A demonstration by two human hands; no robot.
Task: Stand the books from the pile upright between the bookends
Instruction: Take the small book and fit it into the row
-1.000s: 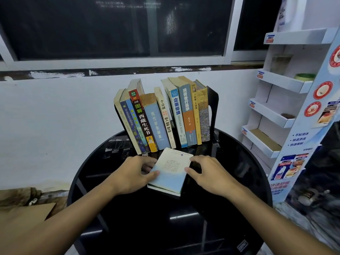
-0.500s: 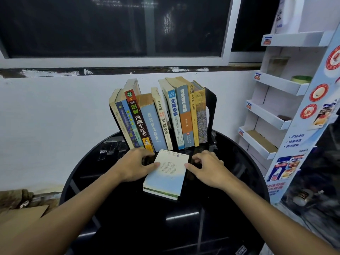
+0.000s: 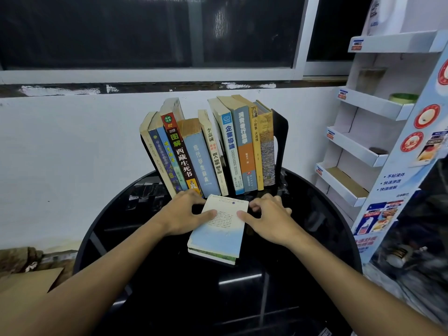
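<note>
Forearms reach in over the near edge of the round black tabletop and close on the pile, which lies flat near the middle, two books deep as far as its near end shows. Its long axis runs almost straight away from the person, the far end swung slightly to the right. The long sides therefore face the hands, and the short far end nearly touches the foot of the standing row. The left hand sits by the left long side and the right hand by the right one, level with each other at the far half of the cover; neither is nearer. Each thumb lies on the pale top cover while the fingers curl down beside the far corners; whether they hook under an edge or merely rest on the tabletop I cannot tell. Just beyond, toward the far edge, stands the row of upright books, its left half leaning left and its right half propped against the right bookend. A narrow dark slot opens mid-row, directly past the pile's far end. I judge the coming move to be a lift, a tip onto a short end, and a short push straight ahead.
</note>
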